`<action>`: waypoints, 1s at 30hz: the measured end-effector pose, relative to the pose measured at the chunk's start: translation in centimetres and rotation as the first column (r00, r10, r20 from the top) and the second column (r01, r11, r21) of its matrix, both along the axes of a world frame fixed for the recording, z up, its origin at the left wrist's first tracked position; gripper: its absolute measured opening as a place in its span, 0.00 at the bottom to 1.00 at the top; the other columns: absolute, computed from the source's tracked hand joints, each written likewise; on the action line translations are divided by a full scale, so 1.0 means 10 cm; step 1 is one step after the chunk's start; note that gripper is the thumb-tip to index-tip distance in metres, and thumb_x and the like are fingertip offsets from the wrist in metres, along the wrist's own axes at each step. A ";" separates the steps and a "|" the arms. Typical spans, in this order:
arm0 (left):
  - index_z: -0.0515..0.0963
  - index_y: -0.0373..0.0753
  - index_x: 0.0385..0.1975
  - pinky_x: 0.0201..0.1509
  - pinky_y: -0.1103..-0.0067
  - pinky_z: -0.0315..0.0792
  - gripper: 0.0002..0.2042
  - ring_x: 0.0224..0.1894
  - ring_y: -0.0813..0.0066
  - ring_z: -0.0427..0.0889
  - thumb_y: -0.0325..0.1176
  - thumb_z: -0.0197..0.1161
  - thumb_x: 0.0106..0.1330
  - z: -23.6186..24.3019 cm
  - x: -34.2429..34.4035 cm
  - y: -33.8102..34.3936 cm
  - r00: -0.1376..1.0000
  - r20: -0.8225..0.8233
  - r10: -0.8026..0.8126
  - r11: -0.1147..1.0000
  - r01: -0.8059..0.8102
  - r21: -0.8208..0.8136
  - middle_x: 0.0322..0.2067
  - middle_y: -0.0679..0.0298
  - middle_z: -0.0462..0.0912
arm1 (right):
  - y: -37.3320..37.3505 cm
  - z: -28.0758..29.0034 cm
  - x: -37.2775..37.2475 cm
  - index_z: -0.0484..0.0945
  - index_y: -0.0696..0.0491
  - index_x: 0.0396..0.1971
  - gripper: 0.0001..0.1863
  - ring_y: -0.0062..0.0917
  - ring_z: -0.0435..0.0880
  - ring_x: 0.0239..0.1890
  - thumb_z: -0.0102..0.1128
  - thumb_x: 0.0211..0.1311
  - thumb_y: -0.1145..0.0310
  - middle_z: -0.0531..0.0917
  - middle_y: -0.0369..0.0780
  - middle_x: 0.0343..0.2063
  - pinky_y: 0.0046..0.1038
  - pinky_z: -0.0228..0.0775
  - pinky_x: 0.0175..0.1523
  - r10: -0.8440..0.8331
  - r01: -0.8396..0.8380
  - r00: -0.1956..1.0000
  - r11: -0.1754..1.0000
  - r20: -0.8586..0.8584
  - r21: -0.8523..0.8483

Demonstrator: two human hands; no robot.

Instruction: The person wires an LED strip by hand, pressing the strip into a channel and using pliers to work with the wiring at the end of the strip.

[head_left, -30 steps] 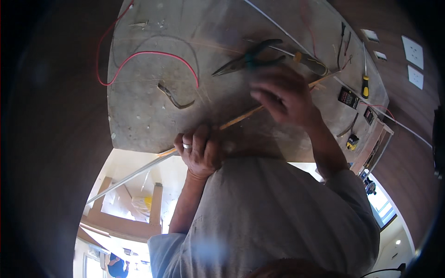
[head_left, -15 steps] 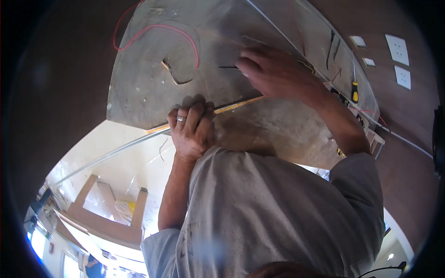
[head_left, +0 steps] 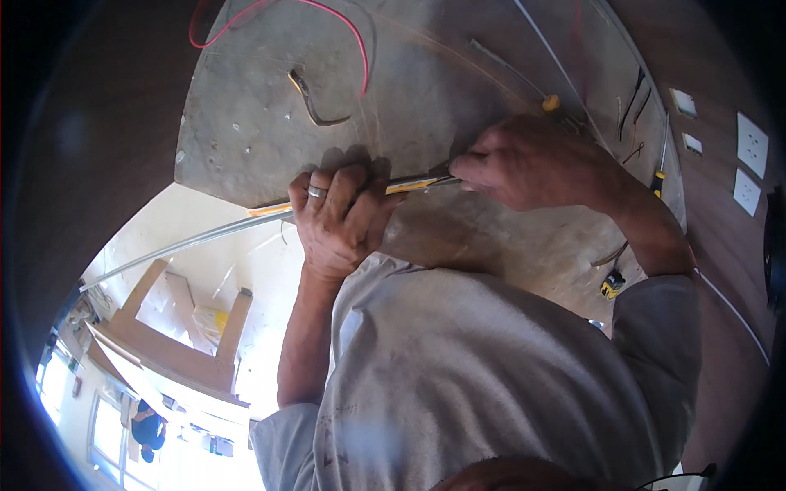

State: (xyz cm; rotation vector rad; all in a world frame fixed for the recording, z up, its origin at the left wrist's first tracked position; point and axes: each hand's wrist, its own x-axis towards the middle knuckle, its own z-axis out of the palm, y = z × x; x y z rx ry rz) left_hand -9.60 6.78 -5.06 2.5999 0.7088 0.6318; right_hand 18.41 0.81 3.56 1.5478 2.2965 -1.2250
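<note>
A long, thin, pale strip (head_left: pixel 184 243) runs from the lower left up to the grey, worn work surface (head_left: pixel 246 106). A yellow strip (head_left: pixel 409 186) lies along its upper part. My left hand (head_left: pixel 337 214), with a ring on one finger, closes over both strips at the surface's near edge. Close to the far end of the yellow strip, my right hand (head_left: pixel 524 168) pinches a slim dark pointed tool (head_left: pixel 443 171). Its kind is mostly hidden by the fingers. A screwdriver with a yellow handle (head_left: pixel 550 103) lies just beyond my right hand.
A red wire (head_left: pixel 360 41) and a bent dark strip (head_left: pixel 311 102) lie on the surface. Another screwdriver (head_left: pixel 658 184) and a yellow-black tape measure (head_left: pixel 612 284) are at right, near wall sockets (head_left: pixel 752 146). A wooden frame (head_left: pixel 184 348) stands lower left; another person (head_left: pixel 147 430) is beyond.
My right hand has come down from over the surface to the strips, bringing the slim dark tool. The yellow-handled screwdriver now shows beyond it. My left hand keeps its grip.
</note>
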 end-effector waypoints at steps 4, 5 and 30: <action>0.88 0.48 0.38 0.55 0.67 0.66 0.16 0.42 0.70 0.82 0.46 0.80 0.53 0.02 0.03 0.00 1.000 -0.021 0.008 1.000 -0.008 0.010 0.40 0.70 0.85 | 0.03 0.02 -0.03 0.84 0.55 0.33 0.07 0.42 0.91 0.34 0.61 0.68 0.68 0.87 0.46 0.25 0.45 0.83 0.44 0.014 -0.014 1.000 1.000 0.026 -0.012; 0.88 0.48 0.38 0.55 0.67 0.66 0.16 0.42 0.70 0.82 0.46 0.80 0.53 0.02 0.03 0.00 1.000 -0.024 0.006 1.000 -0.005 0.008 0.40 0.70 0.85 | 0.02 0.02 -0.03 0.84 0.55 0.33 0.07 0.41 0.91 0.34 0.60 0.68 0.69 0.87 0.46 0.25 0.45 0.83 0.44 0.026 -0.025 0.999 1.000 0.045 -0.015; 0.87 0.47 0.41 0.57 0.65 0.67 0.16 0.44 0.63 0.82 0.39 0.78 0.52 0.04 0.01 0.02 0.999 0.035 -0.011 1.000 0.011 -0.026 0.43 0.65 0.85 | -0.20 -0.42 0.51 0.79 0.55 0.50 0.16 0.45 0.84 0.46 0.69 0.62 0.77 0.82 0.44 0.41 0.47 0.75 0.56 -0.566 0.267 0.788 0.668 0.242 0.694</action>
